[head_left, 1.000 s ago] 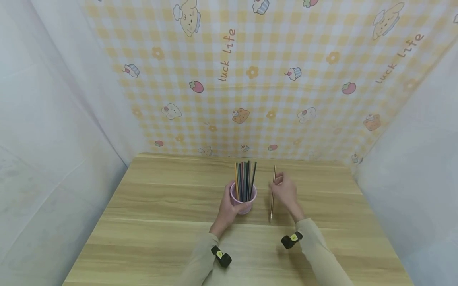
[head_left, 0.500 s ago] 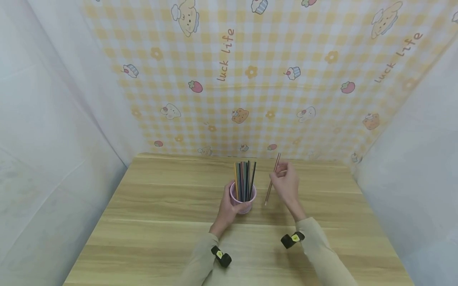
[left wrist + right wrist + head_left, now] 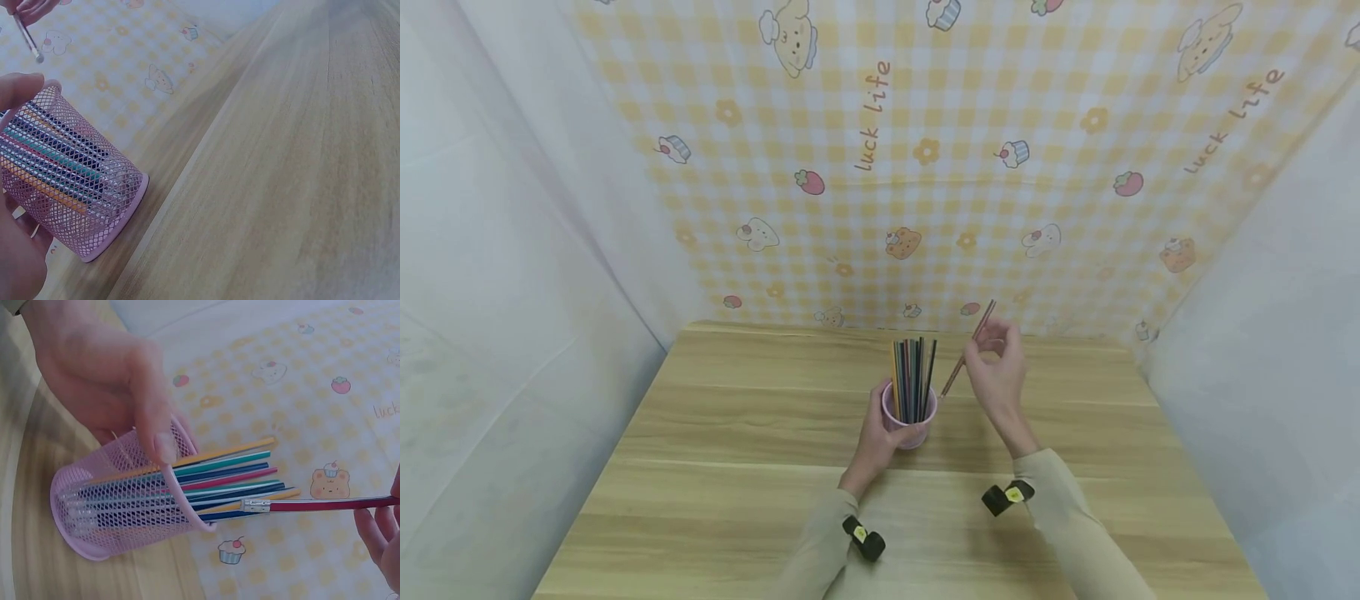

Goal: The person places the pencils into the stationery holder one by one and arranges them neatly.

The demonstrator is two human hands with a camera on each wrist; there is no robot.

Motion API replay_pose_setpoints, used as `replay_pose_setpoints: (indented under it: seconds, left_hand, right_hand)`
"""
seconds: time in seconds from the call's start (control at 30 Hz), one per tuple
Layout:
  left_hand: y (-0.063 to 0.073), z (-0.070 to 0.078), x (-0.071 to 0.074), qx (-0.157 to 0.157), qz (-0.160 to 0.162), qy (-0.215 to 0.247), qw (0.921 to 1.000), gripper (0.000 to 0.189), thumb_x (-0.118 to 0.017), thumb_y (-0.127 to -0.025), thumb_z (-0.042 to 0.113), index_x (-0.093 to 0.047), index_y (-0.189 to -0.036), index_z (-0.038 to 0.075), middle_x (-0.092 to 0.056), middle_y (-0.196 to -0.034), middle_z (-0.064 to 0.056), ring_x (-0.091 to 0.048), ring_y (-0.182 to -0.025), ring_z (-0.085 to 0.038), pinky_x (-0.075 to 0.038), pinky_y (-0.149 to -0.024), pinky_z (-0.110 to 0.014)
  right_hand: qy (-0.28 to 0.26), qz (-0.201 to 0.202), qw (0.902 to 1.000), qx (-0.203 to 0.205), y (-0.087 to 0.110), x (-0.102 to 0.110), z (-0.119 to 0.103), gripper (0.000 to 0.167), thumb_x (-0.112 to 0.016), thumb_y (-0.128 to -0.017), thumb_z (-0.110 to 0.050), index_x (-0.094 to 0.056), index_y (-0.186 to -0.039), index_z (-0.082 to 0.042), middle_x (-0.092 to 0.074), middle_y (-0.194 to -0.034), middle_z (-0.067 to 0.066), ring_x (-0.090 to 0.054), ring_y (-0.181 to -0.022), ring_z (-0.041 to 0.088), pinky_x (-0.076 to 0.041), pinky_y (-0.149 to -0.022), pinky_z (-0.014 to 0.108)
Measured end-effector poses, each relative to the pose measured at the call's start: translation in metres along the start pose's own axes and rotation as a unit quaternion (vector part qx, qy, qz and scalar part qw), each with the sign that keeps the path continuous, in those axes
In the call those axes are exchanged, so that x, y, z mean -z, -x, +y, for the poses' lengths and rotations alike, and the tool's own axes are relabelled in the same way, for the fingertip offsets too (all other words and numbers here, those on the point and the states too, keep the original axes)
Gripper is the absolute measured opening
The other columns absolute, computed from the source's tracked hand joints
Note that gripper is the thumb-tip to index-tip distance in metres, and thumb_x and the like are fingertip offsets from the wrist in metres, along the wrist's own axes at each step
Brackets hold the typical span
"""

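Note:
My left hand (image 3: 877,433) grips a pink mesh pencil cup (image 3: 119,494) around its side, thumb near the rim. Several pencils (image 3: 912,379) in yellow, green, blue and red stand in the cup, their upper ends sticking out above it. To the right of the cup, my right hand (image 3: 997,367) pinches a dark red pencil (image 3: 331,504) between thumb and fingers, raised above the table. This pencil tilts, its metal-banded eraser end pointing down toward the cup. In the right wrist view that end overlaps the tips of the pencils in the cup.
The wooden table (image 3: 722,433) carries the cup near its middle. A yellow checked cloth (image 3: 925,200) with cartoon prints hangs behind it, and white sheets (image 3: 505,292) close off both sides. Each wrist wears a black strap with a camera (image 3: 865,538).
My right hand has lifted the pencil off the table and tilted it, bringing its lower end up and left toward the cup's rim. My left hand and the cup have stayed in place.

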State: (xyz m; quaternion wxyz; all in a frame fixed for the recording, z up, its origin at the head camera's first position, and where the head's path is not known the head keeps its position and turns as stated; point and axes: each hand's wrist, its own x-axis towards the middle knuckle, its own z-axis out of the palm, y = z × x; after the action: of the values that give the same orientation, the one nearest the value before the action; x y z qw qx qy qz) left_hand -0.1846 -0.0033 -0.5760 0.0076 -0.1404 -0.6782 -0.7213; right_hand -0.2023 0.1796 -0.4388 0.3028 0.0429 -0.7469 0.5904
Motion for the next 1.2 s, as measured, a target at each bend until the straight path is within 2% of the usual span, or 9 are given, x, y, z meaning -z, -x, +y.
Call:
replay_pose_setpoints:
  seconds: [0.17, 0.33, 0.6, 0.73, 0.87, 1.0, 1.2]
  left_hand:
    - [0.0, -0.002, 0.0, 0.001, -0.002, 0.006, 1.0, 0.092, -0.082, -0.078, 0.001, -0.031, -0.154, 0.01, -0.043, -0.154, -0.016, -0.044, -0.14, -0.034, -0.031, -0.123, -0.051]
    - [-0.001, -0.001, 0.001, 0.005, -0.005, 0.003, 1.0, 0.095, -0.081, -0.078, -0.003, -0.027, -0.155, 0.005, -0.04, -0.156, -0.02, -0.042, -0.141, -0.037, -0.03, -0.123, -0.051]
    - [0.006, 0.035, 0.004, 0.009, -0.017, -0.008, 0.9998, 0.09, -0.081, -0.079, 0.002, -0.029, -0.152, -0.005, -0.042, -0.153, -0.025, -0.044, -0.139, -0.041, -0.032, -0.121, -0.057]
    - [0.007, 0.037, 0.004, 0.006, -0.017, -0.011, 0.9998, 0.091, -0.081, -0.079, 0.004, -0.028, -0.152, -0.005, -0.042, -0.153, -0.026, -0.044, -0.138, -0.042, -0.032, -0.12, -0.059]
    - [0.005, 0.036, 0.004, 0.004, -0.021, -0.007, 0.9998, 0.091, -0.081, -0.079, 0.004, -0.028, -0.153, -0.004, -0.042, -0.153, -0.026, -0.045, -0.138, -0.041, -0.034, -0.119, -0.058]
    - [0.004, 0.035, 0.003, 0.008, -0.018, -0.004, 0.9998, 0.091, -0.081, -0.078, 0.003, -0.029, -0.153, -0.002, -0.041, -0.153, -0.025, -0.044, -0.139, -0.04, -0.033, -0.12, -0.057]
    - [0.0, 0.008, 0.001, 0.007, 0.0, -0.007, 1.0, 0.092, -0.083, -0.078, 0.004, -0.031, -0.154, 0.008, -0.042, -0.154, -0.018, -0.044, -0.139, -0.036, -0.032, -0.121, -0.054]
  right_hand:
    - [-0.024, 0.006, 0.9994, 0.023, 0.002, -0.01, 0.001, 0.032, -0.057, -0.082, 0.017, -0.052, -0.113, 0.01, -0.057, -0.094, 0.013, -0.06, -0.076, 0.014, -0.06, -0.057, 0.022]
    - [-0.022, -0.006, 0.9997, 0.006, 0.008, -0.018, 0.009, 0.03, -0.058, -0.082, 0.02, -0.053, -0.111, 0.012, -0.058, -0.094, 0.022, -0.061, -0.075, 0.018, -0.062, -0.057, 0.028]
    - [0.024, -0.038, 0.9987, -0.027, 0.024, -0.024, -0.013, 0.032, -0.058, -0.084, 0.017, -0.052, -0.115, 0.017, -0.058, -0.097, 0.031, -0.061, -0.08, 0.029, -0.056, -0.06, 0.014]
    - [0.041, -0.046, 0.9969, -0.048, 0.028, -0.027, 0.006, 0.034, -0.06, -0.085, 0.016, -0.053, -0.118, 0.015, -0.06, -0.099, 0.031, -0.063, -0.083, 0.037, -0.055, -0.062, 0.013]
    - [0.046, -0.044, 0.9963, -0.058, 0.031, -0.029, 0.034, 0.033, -0.062, -0.084, 0.015, -0.057, -0.117, 0.01, -0.063, -0.099, 0.028, -0.066, -0.083, 0.04, -0.056, -0.062, 0.013]
    - [0.056, -0.057, 0.9949, -0.062, 0.032, -0.03, 0.045, 0.031, -0.065, -0.083, 0.011, -0.06, -0.113, 0.005, -0.065, -0.096, 0.022, -0.068, -0.082, 0.035, -0.058, -0.064, 0.015]
    - [0.073, -0.09, 0.9896, -0.085, 0.036, -0.03, 0.048, 0.031, -0.065, -0.083, 0.009, -0.06, -0.112, 0.002, -0.066, -0.096, 0.018, -0.069, -0.081, 0.031, -0.059, -0.069, 0.018]
